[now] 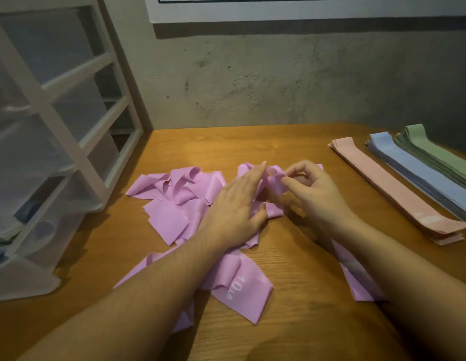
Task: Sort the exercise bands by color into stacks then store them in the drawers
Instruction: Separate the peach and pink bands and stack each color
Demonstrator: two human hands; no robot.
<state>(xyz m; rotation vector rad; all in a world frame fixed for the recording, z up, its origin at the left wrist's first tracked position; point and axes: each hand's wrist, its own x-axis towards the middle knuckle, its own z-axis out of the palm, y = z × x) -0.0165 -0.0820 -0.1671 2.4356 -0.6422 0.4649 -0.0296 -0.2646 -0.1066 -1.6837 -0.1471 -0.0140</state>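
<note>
I see the left hand (237,204) lying flat, fingers straight, on the tangled pink bands (174,199) on the table (292,256); the right hand (312,188) pinches one band's fold.

Crumpled heap of pink-purple bands (174,201) mid-worktop, one marked 10LB, flat stacks of peach bands (388,186), blue bands (419,175) and green bands (435,155) side by side at right, translucent white-framed drawers (44,142) at left

dim, warm light falls from above. the drawers (44,142) at the left edge blur and bend. soft shadows lie on the worktop (292,147).
</note>
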